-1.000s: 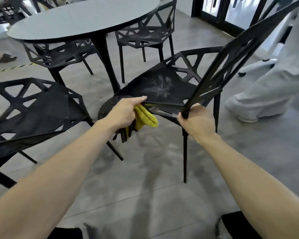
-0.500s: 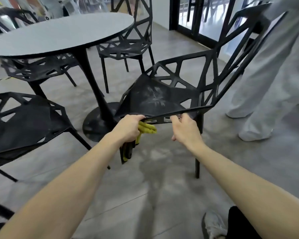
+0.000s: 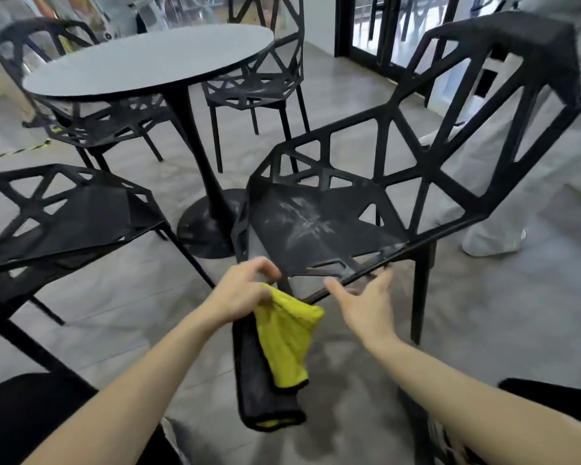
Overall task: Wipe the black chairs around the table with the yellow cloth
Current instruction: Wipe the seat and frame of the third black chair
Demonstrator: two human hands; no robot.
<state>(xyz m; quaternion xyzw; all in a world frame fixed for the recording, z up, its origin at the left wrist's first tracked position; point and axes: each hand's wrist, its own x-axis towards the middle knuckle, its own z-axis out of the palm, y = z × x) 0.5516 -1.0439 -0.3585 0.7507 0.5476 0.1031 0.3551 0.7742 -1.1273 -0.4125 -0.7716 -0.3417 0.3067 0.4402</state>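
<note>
Head view: yellow cloth (image 3: 287,333) hangs at the black chair's (image 3: 319,226) front edge.
Left hand (image 3: 245,293) pinches the cloth's top; right hand (image 3: 366,307), fingers spread and holding nothing, sits just below the dusty seat's front rim.

The right hand (image 3: 366,305) has let go of the black chair (image 3: 316,226), fingers now spread. The yellow cloth (image 3: 282,340) has unfolded, hanging below the left hand (image 3: 242,293).
</note>
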